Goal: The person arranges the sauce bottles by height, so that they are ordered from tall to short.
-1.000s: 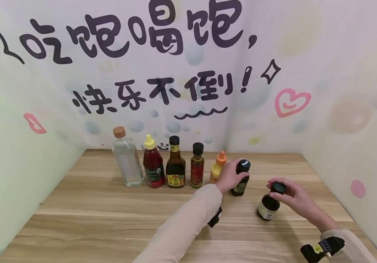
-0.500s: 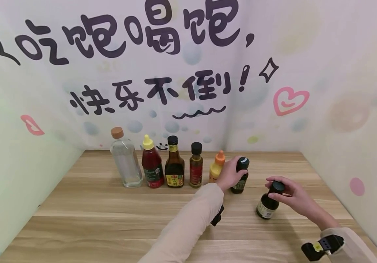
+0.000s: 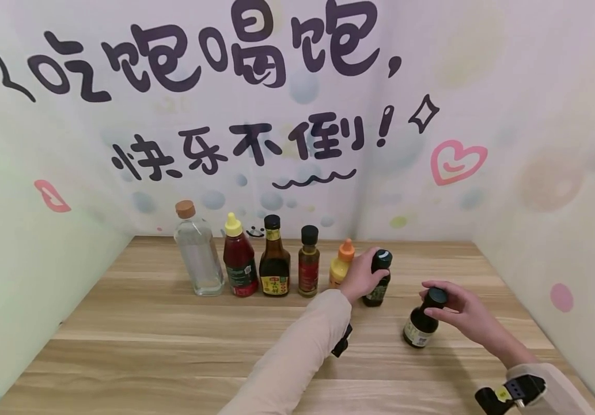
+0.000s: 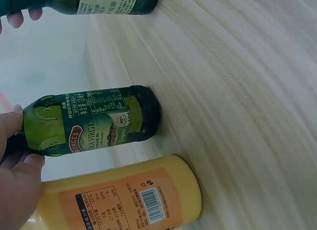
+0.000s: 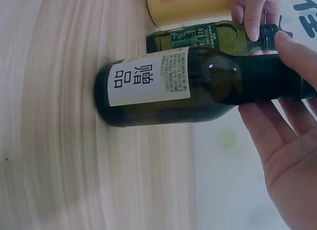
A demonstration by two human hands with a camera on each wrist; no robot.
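Observation:
My left hand (image 3: 363, 279) grips a small green olive oil bottle (image 4: 91, 122) by its neck, just under the dark cap. The bottle stands upright at the right end of a row, beside a yellow squeeze bottle (image 3: 340, 271) with an orange tip. Nearer the front right, my right hand (image 3: 465, 311) holds a dark glass bottle (image 3: 419, 329) around its long black neck, thumb on one side and fingers on the other. A white label (image 5: 148, 77) with large characters faces the right wrist camera. Both bottles have their bases at the wooden table.
Further left along the row stand a brown-capped clear bottle (image 3: 200, 256), a red sauce bottle (image 3: 240, 262) with a yellow tip, a dark sauce bottle (image 3: 275, 268) and a slim red-labelled bottle (image 3: 309, 268). A printed cloth wall (image 3: 297, 207) rises behind the wooden table (image 3: 173, 357).
The olive oil bottle in my left hand has edged slightly back, level with the row. My right hand keeps its hold on the dark bottle, nearly still. The head view shifts a little.

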